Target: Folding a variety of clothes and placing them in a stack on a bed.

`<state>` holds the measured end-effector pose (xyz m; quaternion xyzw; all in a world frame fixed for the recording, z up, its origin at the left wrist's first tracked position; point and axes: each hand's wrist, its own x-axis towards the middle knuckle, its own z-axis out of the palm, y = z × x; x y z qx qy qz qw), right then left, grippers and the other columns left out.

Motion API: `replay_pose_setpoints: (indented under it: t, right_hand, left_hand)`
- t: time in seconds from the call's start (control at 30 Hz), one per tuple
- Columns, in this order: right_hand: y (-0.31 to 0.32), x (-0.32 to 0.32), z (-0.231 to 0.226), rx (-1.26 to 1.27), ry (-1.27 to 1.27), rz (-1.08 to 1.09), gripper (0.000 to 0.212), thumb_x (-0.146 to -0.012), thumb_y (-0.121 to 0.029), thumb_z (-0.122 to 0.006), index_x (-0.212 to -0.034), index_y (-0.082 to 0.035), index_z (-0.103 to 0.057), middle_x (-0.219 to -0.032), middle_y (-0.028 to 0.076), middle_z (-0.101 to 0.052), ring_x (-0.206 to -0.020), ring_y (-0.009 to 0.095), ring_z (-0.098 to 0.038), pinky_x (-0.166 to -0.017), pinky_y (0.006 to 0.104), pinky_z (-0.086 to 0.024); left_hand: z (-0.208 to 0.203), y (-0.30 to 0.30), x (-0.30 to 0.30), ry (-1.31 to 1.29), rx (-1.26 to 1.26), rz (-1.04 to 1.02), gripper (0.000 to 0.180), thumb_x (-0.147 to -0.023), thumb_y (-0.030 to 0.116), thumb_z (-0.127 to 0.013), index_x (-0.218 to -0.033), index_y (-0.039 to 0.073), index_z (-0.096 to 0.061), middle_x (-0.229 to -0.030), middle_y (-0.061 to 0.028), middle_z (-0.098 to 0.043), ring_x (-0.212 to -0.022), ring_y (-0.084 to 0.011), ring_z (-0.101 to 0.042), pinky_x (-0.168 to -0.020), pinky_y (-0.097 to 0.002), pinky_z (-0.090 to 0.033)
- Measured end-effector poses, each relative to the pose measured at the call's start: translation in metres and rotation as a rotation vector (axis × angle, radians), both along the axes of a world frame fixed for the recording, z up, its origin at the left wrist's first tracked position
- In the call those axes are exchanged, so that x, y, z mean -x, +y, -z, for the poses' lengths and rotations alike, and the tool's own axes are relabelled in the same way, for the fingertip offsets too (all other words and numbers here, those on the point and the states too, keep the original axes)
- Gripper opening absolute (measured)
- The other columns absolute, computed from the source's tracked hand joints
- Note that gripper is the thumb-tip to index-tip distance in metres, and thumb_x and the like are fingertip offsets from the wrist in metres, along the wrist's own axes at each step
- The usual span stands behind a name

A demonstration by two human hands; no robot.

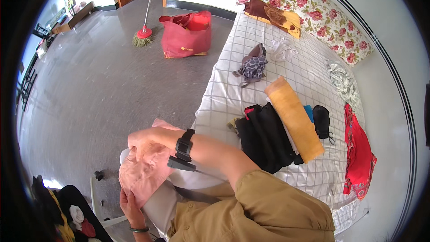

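Note:
A pale pink cloth garment (144,172) lies over my lap, its exact kind not plain from its crumpled shape. My left hand (131,206) pinches its lower left edge between thumb and fingers. Across its upper part reaches my right hand (145,144), with bent fingers gripping the fabric; the fingertips are partly hidden. A black strap with a small device (183,148) circles my right wrist, and a dark bracelet (139,230) sits on the left one.
Right of me is a bed with a checked sheet (215,107), holding rolled black clothes (268,139), a rolled yellow towel (294,118), a patterned bra (254,65) and a red garment (358,152). A red bag (186,36) and mop (144,36) stand ahead. A clothes-laden chair (74,210) is lower left.

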<state>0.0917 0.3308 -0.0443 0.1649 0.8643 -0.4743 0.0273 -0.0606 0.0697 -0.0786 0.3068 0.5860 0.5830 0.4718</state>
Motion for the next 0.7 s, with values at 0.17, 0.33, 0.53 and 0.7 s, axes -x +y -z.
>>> replay_pose_setpoints:
  t: [0.17,0.33,0.53,0.7]
  right_hand:
    - [-0.005,0.014,-0.046,-0.035,0.318,0.003,0.027,-0.065,-0.021,-0.071,-0.077,0.002,-0.062,-0.066,0.016,-0.060,-0.057,0.025,-0.053,-0.052,0.0389,-0.041]
    - [-0.019,0.007,-0.126,-0.187,0.639,0.352,0.020,-0.066,-0.014,-0.066,-0.081,-0.001,-0.065,-0.070,0.021,-0.061,-0.063,0.030,-0.061,-0.059,0.0388,-0.046]
    - [-0.016,-0.033,-0.114,-0.346,0.578,0.279,0.018,-0.074,0.004,-0.059,-0.087,-0.007,-0.062,-0.088,0.008,-0.059,-0.079,0.024,-0.062,-0.069,0.0334,-0.049]
    - [-0.085,-0.071,-0.031,-0.315,0.647,0.150,0.019,-0.069,0.001,-0.063,-0.085,-0.009,-0.061,-0.091,0.003,-0.060,-0.097,0.029,-0.055,-0.091,0.0393,-0.042]
  left_hand:
    - [-0.055,0.014,0.027,-0.133,0.008,0.113,0.047,-0.091,0.020,-0.053,-0.129,-0.007,-0.046,-0.122,-0.0108,-0.056,-0.110,-0.0166,-0.054,-0.094,-0.0280,-0.043]
    - [-0.154,0.054,0.070,0.209,-0.297,-0.096,0.045,-0.086,0.013,-0.058,-0.127,-0.004,-0.048,-0.121,-0.0079,-0.055,-0.111,-0.0136,-0.053,-0.094,-0.0272,-0.043]
    - [-0.250,0.040,0.002,0.972,-0.270,0.129,0.033,-0.076,-0.011,-0.053,-0.106,-0.001,-0.062,-0.096,-0.0060,-0.062,-0.087,-0.0137,-0.060,-0.076,-0.0269,-0.049]
    - [-0.193,0.004,-0.049,0.983,-0.363,0.555,0.033,-0.068,-0.009,-0.057,-0.097,0.005,-0.064,-0.081,-0.0100,-0.059,-0.070,-0.0272,-0.060,-0.061,-0.0341,-0.050]
